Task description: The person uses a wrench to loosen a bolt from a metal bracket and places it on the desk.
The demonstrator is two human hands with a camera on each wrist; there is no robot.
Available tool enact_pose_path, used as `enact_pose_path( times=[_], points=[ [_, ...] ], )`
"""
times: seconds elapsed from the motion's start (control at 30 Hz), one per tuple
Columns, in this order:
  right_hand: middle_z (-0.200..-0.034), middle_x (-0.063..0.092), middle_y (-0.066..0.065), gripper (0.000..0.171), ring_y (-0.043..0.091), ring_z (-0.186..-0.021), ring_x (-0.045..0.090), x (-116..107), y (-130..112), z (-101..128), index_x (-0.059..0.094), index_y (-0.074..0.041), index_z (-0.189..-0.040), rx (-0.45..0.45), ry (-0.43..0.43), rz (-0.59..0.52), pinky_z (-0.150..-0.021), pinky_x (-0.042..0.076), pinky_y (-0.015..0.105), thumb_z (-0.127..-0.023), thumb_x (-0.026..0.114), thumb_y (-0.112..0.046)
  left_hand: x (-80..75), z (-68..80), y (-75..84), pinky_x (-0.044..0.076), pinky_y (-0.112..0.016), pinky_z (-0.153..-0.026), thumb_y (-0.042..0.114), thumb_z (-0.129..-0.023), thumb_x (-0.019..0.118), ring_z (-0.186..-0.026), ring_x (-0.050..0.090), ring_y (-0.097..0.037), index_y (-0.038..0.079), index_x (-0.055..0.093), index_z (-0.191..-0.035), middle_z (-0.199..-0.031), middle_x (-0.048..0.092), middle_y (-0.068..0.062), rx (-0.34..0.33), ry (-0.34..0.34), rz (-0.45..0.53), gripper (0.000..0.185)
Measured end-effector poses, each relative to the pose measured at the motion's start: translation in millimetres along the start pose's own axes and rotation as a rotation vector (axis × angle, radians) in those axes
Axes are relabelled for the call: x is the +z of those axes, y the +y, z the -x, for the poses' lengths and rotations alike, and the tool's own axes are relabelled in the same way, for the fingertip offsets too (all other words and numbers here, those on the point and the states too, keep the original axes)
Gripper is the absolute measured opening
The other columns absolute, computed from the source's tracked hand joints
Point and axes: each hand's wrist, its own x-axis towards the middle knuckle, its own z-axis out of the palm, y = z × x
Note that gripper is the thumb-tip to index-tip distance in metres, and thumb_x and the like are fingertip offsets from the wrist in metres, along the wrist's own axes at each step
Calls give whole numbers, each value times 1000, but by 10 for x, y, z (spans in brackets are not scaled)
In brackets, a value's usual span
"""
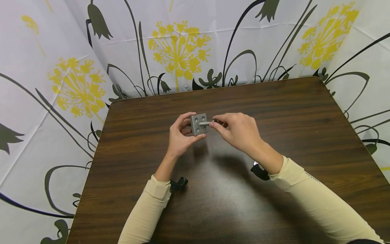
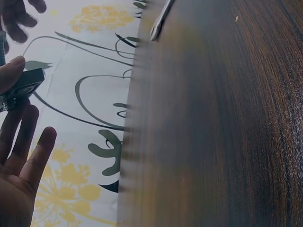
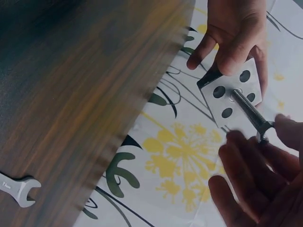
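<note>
A small grey metal block (image 1: 199, 124) with holes is pinched by the left hand (image 1: 180, 135) mid-frame, well clear of every table (image 1: 304, 112) edge. A bolt (image 1: 204, 123) stuck in its centre is gripped by the right hand (image 1: 240, 131). A wrench (image 3: 18, 188) is seen lower left in the right wrist view.

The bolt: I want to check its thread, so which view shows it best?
The right wrist view: the bolt lies lengthwise and close, threads visible, its tip at the metal block's centre hole. The head view shows only a short stub between the hands. In the left wrist view I cannot make it out.
</note>
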Motion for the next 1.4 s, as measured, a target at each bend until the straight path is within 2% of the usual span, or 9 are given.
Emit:
enact_pose_path(
  times=[0.23, 0.4, 0.5, 0.73, 0.87, 0.97, 1.1, 1.27, 1.4],
  points=[
    [-95, 69, -5, 30, 11, -71, 59, 5, 7, 0, 74, -18, -115, -86, -12, 17, -50, 46, 30, -87, 77, -27, -6, 8, -14, 57, -52, -70, -18, -66, 81, -80, 69, -37, -8, 53, -127, -103, 66, -25, -9, 0, 6, 68],
    [-86, 71, -4, 31, 11, -63, 60, 15, -3, -4, 76, -17, -111, -8, 17, 7, -43, 41, 29, -91, 70, -39, -1, 3, 8, 58, -51, -70, -18, -66, 81, -79, 68, -41, -8, 53, -127, -102, 66, -26, -1, -2, 7, 68],
    [-86, 70, -6, 23, 10, -64, 60, 13, -7, -9, 77, -17, -108, -24, 4, 5, -44, 42, 29, -90, 73, -32, -1, 4, -2, 57, -51, -70, -18, -66, 81, -80, 68, -42, -8, 54, -127, -103, 66, -26, -4, -2, 13, 68],
    [-91, 70, -5, 29, 11, -69, 60, 15, -6, -5, 75, -18, -113, -60, 31, 1, -45, 42, 29, -88, 75, -34, -47, 16, -252, 58, -47, -69, -13, -66, 84, -80, 70, -33, 1, 56, -130, -104, 68, -19, -9, 14, 15, 72],
    [-78, 69, -6, 27, 9, -61, 58, 24, -7, -5, 77, -17, -108, 13, 8, -17, -43, 39, 29, -91, 70, -38, -29, 21, -125, 57, -51, -71, -13, -66, 84, -80, 69, -36, -1, 56, -129, -105, 67, -21, -13, 11, 4, 70],
    [-84, 69, -8, 22, 9, -63, 58, 22, 6, -6, 77, -19, -109, -30, -8, -23, -47, 42, 30, -90, 74, -29, -12, 19, -6, 56, -56, -71, -16, -66, 82, -80, 68, -41, -6, 55, -128, -104, 66, -25, -24, 8, 6, 68],
    [-98, 69, -6, 30, 12, -72, 61, 16, 17, -5, 75, -18, -115, -73, 10, -28, -52, 46, 31, -87, 77, -29, -16, 14, 0, 56, -56, -70, -17, -66, 82, -80, 69, -40, -5, 55, -127, -103, 66, -24, -19, 10, 8, 68],
    [-85, 71, -5, 30, 8, -63, 59, 8, 7, -10, 76, -16, -110, 29, 1, -50, -46, 42, 30, -91, 70, -39, -19, 13, 6, 56, -56, -70, -16, -67, 82, -80, 69, -40, -5, 54, -128, -103, 66, -24, -28, 7, 2, 68],
    [-88, 71, -6, 23, 9, -65, 60, 5, 9, -15, 77, -17, -108, -33, -17, -35, -48, 44, 30, -89, 75, -29, -17, 15, 9, 57, -52, -70, -16, -66, 82, -80, 69, -39, -6, 54, -128, -103, 66, -24, -31, 8, 3, 69]
  ],
)
